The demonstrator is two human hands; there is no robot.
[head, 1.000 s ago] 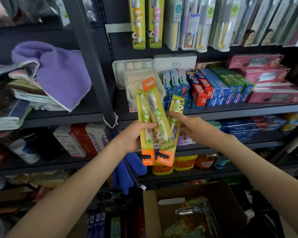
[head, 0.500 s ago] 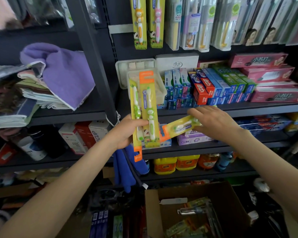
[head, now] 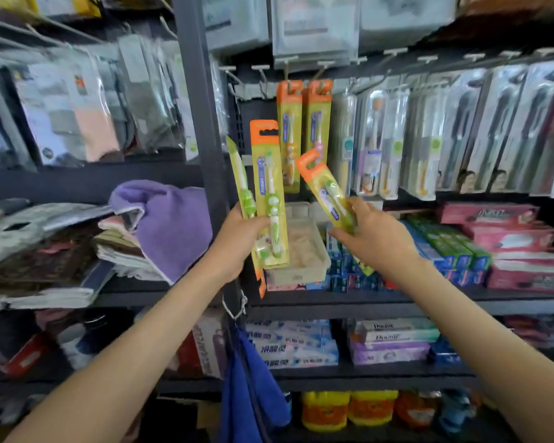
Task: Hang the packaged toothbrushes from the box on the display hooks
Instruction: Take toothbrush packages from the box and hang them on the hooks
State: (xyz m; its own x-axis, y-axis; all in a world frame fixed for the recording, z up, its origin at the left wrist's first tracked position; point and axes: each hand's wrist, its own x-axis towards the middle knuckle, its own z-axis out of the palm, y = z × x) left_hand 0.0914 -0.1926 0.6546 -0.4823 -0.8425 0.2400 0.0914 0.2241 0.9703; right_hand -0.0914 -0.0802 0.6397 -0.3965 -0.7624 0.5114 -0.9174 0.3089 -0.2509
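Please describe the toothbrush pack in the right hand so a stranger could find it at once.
Start at the dark metal shelf post and look right, below the two hanging orange-topped yellow toothbrush packs. There the right hand holds one yellow orange-topped pack. Unlike the upright packs in the left hand, it slants, top leaning left.

Not much is legible here tbh, it's mostly motion blur. Going off the dark grey metal shelf post point(head: 202, 155): low down and just right of it, the white-and-blue cardboard boxes point(head: 291, 346) have blue Chinese characters, looks like 冷酸灵 and 抗敏感. Further right of the post at that same level, the pale green-and-white long boxes point(head: 394, 332) say what looks like "Darlie". Far right and higher up, the pink cardboard boxes point(head: 486, 215) show white characters, probably 小苏打. The print on the yellow-and-orange carded toothbrush packs point(head: 269, 193) right beside the post is too smeared to read.
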